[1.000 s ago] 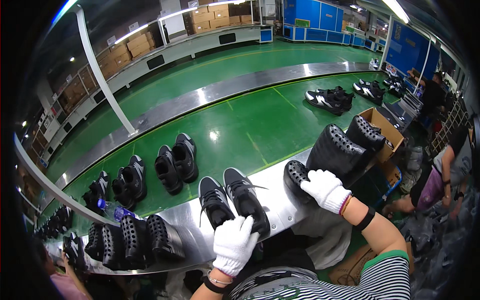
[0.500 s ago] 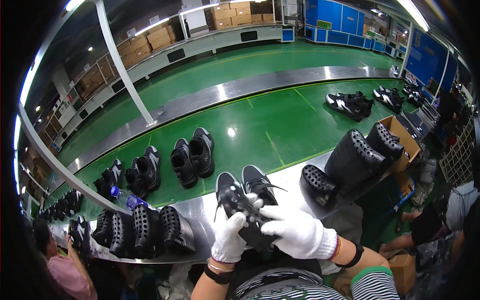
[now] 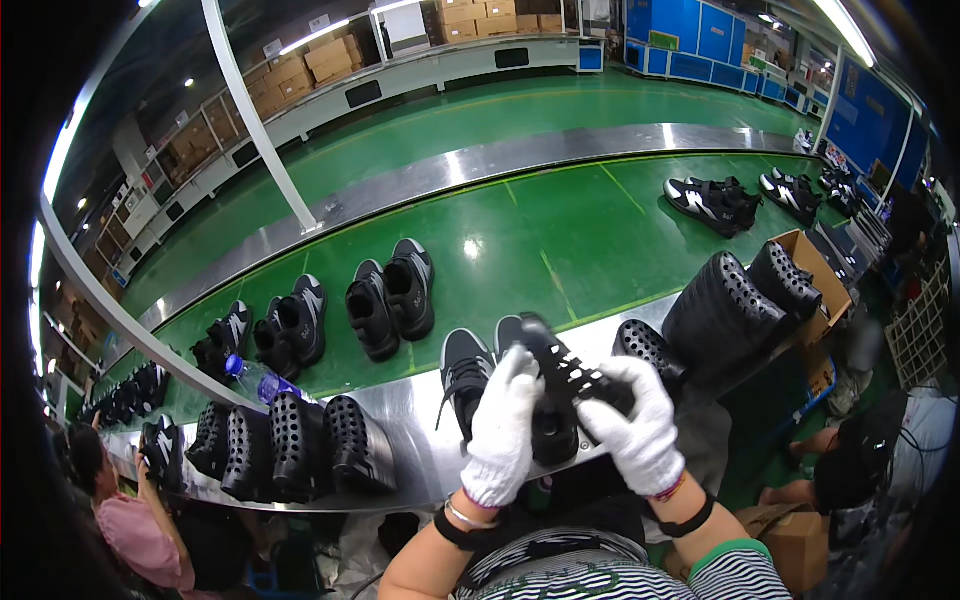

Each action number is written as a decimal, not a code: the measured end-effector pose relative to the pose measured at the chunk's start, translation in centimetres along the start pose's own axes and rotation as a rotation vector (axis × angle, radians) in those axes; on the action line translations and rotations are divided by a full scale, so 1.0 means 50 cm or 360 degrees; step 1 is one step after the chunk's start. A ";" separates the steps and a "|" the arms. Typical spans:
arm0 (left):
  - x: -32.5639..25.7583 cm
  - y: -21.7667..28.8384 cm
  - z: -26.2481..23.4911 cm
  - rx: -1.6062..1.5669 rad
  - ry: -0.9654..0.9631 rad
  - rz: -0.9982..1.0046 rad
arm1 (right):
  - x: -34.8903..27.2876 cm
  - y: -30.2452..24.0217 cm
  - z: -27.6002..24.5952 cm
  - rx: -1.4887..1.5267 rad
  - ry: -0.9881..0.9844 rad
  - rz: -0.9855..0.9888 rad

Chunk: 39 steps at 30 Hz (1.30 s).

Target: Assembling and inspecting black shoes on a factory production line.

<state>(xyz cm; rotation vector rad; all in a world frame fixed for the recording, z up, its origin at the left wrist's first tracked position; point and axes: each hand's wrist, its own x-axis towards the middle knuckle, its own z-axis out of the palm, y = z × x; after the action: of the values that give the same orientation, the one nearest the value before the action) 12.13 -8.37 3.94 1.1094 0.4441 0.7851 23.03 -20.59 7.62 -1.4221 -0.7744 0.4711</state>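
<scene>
Both my hands wear white knit gloves and hold a black perforated shoe insert [image 3: 578, 378], light showing through its holes. My left hand [image 3: 505, 425] pinches its left edge; my right hand [image 3: 637, 420] is closed around its right end. Under it, on the steel ledge, stands a pair of black-and-grey sneakers. The left sneaker [image 3: 466, 375] shows its laces, one lace end hanging loose. The right sneaker [image 3: 556, 437] is mostly hidden behind the insert and my left hand, with its heel toward me.
Nested stacks of black perforated inserts stand left [image 3: 290, 445] and right [image 3: 715, 310] on the ledge. A bottle with a purple cap [image 3: 255, 378] lies near the left stacks. Sneaker pairs [image 3: 392, 300] line the green belt [image 3: 480, 250]. A person in pink [image 3: 140, 540] works at far left.
The insert has been lifted off the sneakers and tilted, moving right and up. My right hand has shifted to its right end, and my left hand has turned upright beside it.
</scene>
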 end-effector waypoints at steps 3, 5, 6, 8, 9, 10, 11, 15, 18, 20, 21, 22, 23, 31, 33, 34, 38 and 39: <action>0.039 -0.004 -0.018 0.1778 -0.0583 0.0641 | 0.013 0.007 -0.056 -0.0105 0.0094 -0.0044; 0.037 -0.024 -0.013 0.2149 -0.0648 0.0833 | 0.008 0.020 -0.083 -0.0175 0.0060 -0.0022; 0.039 -0.020 -0.007 0.2411 -0.0542 0.0726 | 0.004 0.023 -0.086 -0.0289 0.0030 -0.0019; 0.049 -0.056 -0.005 0.2822 -0.0014 0.0704 | -0.002 0.022 -0.086 -0.0364 -0.0011 0.0045; 0.065 -0.063 -0.006 0.2686 0.0175 0.0563 | -0.007 0.023 -0.092 -0.0363 -0.0015 0.0042; 0.075 -0.078 -0.035 0.2889 0.0047 0.0549 | -0.011 0.025 -0.097 -0.0421 -0.0078 -0.0010; 0.079 -0.085 -0.069 0.3088 -0.0085 0.0528 | -0.012 0.025 -0.102 -0.0478 -0.0141 -0.0063; 0.073 0.008 -0.037 0.2793 -0.0318 0.0584 | -0.009 -0.034 -0.125 -0.0652 -0.0559 0.0287; 0.077 0.008 -0.029 0.2623 -0.0269 0.0418 | 0.030 -0.074 -0.117 -0.0914 -0.0795 0.0338; 0.078 0.004 -0.024 0.2571 -0.0318 0.0334 | 0.055 -0.080 -0.104 -0.1176 -0.0954 0.0423; 0.079 0.002 -0.018 0.2517 -0.0365 0.0255 | 0.065 -0.060 -0.097 -0.1212 -0.0955 0.0386; 0.081 -0.002 -0.014 0.2478 -0.0427 0.0237 | 0.069 -0.050 -0.079 -0.1245 -0.0926 0.0337; 0.082 -0.006 -0.015 0.2476 -0.0435 0.0242 | 0.074 -0.036 -0.061 -0.1276 -0.0898 0.0289; 0.090 -0.021 -0.031 0.2492 -0.0327 0.0512 | 0.085 0.087 0.014 -0.1688 -0.0706 -0.0663; 0.086 -0.016 -0.049 0.2434 -0.0397 0.0571 | 0.092 0.025 -0.011 -0.1496 -0.0900 -0.0054; 0.083 -0.013 -0.040 0.2426 -0.0429 0.0575 | 0.103 0.050 -0.035 -0.1544 -0.0956 -0.0122; 0.085 -0.021 -0.022 0.2416 -0.0499 0.0764 | 0.135 0.061 -0.047 -0.1422 -0.1134 0.0167; 0.084 -0.021 -0.021 0.2417 -0.0506 0.0766 | 0.140 0.076 -0.043 -0.1361 -0.1191 0.0109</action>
<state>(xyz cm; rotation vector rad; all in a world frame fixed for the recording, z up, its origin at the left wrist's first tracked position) 14.53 -4.81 2.78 2.7876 0.4886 0.5815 29.93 -16.65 5.31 -2.0862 -1.6655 0.7967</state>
